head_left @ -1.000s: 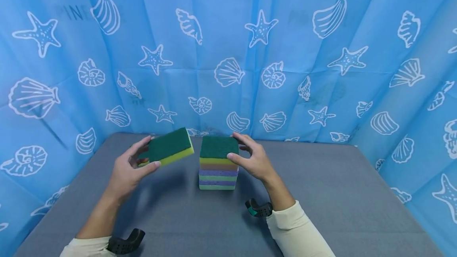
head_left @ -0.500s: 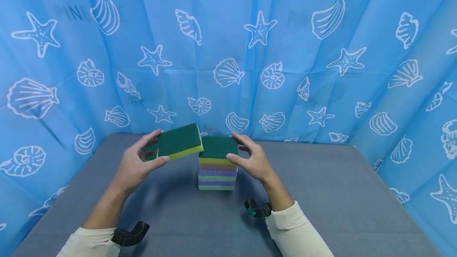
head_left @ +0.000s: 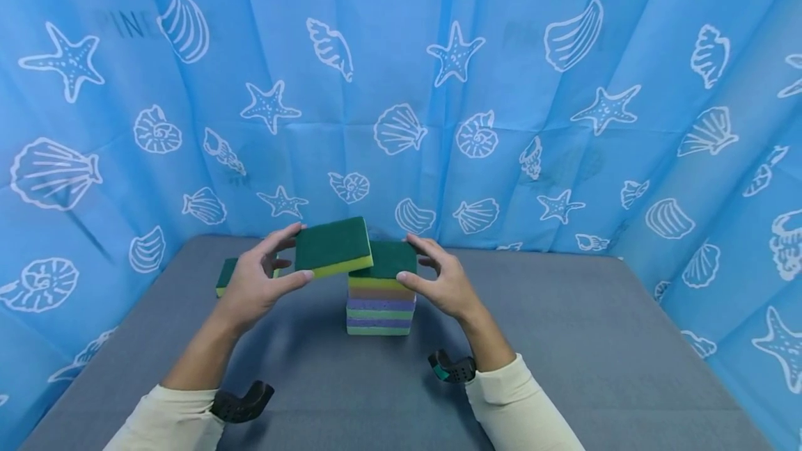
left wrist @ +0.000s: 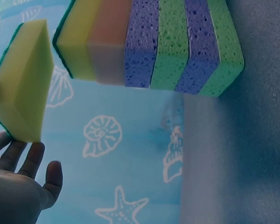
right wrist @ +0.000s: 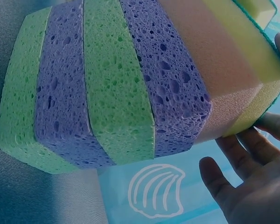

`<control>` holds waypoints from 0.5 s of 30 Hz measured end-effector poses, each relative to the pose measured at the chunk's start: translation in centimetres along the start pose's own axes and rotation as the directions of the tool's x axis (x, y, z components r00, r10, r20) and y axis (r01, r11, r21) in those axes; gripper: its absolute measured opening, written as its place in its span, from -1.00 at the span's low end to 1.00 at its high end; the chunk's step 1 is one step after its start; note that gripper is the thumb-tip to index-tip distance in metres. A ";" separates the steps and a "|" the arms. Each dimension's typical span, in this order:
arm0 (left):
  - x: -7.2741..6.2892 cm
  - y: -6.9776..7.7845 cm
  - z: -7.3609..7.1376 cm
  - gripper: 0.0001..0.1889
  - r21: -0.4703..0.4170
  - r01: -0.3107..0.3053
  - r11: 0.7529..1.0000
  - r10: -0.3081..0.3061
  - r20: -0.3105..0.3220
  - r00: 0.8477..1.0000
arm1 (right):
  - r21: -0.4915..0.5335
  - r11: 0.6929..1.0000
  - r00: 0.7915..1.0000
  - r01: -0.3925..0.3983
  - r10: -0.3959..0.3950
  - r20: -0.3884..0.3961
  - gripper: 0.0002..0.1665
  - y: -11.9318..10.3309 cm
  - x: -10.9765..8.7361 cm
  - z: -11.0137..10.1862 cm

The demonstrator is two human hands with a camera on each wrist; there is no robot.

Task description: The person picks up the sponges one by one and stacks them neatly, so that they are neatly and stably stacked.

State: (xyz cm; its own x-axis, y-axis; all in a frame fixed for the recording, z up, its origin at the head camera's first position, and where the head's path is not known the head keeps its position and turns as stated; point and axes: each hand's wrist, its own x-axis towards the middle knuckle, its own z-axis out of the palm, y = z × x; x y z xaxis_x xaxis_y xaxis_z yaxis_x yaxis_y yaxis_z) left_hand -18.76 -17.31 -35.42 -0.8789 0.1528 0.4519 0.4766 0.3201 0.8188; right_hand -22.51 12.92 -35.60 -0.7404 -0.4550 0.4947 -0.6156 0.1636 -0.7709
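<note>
My left hand holds a scrub sponge, yellow foam under a dark green scouring layer, between thumb and fingers. The sponge is slightly tilted, and its right end overlaps the top of a sponge stack in the head view. A gap shows between the held sponge and the stack in the left wrist view. From bottom up, the stack alternates light green and purple porous sponges, then a tan layer, then a green-topped yellow scrub sponge. My right hand pinches that top sponge at its right side, thumb in front, fingers behind.
Partly behind my left hand, another green-and-yellow scrub sponge lies on the grey tabletop. A blue shell-print curtain hangs around the back and sides. Each wrist wears a black camera mount.
My left hand has carried its scrub sponge rightward, over the left edge of the stack as seen from the head. The sponge behind that hand has come into sight. My right hand stays put.
</note>
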 end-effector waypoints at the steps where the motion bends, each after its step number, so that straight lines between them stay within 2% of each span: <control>1: 0.1 0.0 0.1 -0.29 -0.002 -0.001 1.000 0.001 0.004 1.000 | -0.001 1.000 1.000 0.001 -0.001 0.000 -0.28 0.0 0.0 0.0; 15: 1.6 0.3 1.9 -0.28 -0.021 0.002 1.000 -0.001 0.063 0.998 | -0.026 1.000 1.000 0.015 -0.014 0.015 -0.25 0.2 -0.1 0.0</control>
State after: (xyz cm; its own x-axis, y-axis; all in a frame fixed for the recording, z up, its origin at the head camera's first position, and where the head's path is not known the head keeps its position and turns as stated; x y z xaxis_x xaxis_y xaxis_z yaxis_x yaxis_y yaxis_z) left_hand -20.09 -15.15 -35.12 -0.8788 0.2108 0.4281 0.4750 0.3005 0.8271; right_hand -22.51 12.99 -35.79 -0.7274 -0.4702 0.4998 -0.6332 0.1792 -0.7529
